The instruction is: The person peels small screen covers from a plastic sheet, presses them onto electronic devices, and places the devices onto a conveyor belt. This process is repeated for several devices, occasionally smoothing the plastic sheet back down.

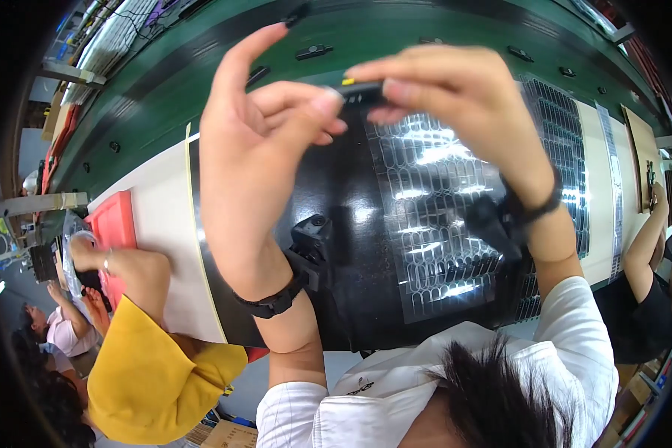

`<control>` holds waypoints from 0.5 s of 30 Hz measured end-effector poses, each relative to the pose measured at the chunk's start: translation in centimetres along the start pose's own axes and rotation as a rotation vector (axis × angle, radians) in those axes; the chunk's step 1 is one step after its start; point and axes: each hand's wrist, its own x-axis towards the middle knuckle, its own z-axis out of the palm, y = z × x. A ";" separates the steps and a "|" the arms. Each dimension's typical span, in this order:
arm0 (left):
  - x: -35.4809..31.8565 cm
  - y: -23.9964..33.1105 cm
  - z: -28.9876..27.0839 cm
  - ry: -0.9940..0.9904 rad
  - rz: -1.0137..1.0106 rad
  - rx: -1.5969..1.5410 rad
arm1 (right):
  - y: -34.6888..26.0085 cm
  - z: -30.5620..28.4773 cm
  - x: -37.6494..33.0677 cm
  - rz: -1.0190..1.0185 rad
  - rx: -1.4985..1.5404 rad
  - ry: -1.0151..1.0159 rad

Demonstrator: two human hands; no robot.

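Both of my hands are raised over the black mat, a small black device [360,97] between them. My left hand [250,142] closes its thumb and curled fingers at the device's left end, while its index finger stretches up. A blurred dark piece [297,13] shows at that fingertip; I cannot tell whether it is touching. My right hand [459,93] pinches the right end between thumb and fingers. A small yellow bit [348,81] appears on the device's upper edge. Motion blurs the fingers.
Under my hands lies the black mat [343,276], bearing a clear sheet of oval stickers [440,224]. More sheets [556,134] lie to the right. Small black devices [313,52] dot the green conveyor belt [381,33] beyond. A red bin [114,224] and a yellow-clad person [145,373] are left.
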 end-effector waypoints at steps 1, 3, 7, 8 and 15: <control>0.0 0.3 -0.3 0.139 0.026 0.049 | 0.8 -0.8 0.9 0.026 -0.022 -0.014; 0.3 0.0 -1.2 0.416 0.072 0.138 | 4.5 -2.4 3.5 0.078 -0.105 -0.005; -0.2 0.4 -2.5 0.534 0.066 0.214 | 12.6 -4.0 9.3 0.063 -0.417 0.055; -0.5 0.8 -2.6 0.537 0.070 0.219 | 13.2 -3.5 10.7 -0.038 -0.674 0.083; -1.1 1.5 -2.3 0.530 0.088 0.048 | 16.9 3.3 16.7 0.015 -1.111 -0.042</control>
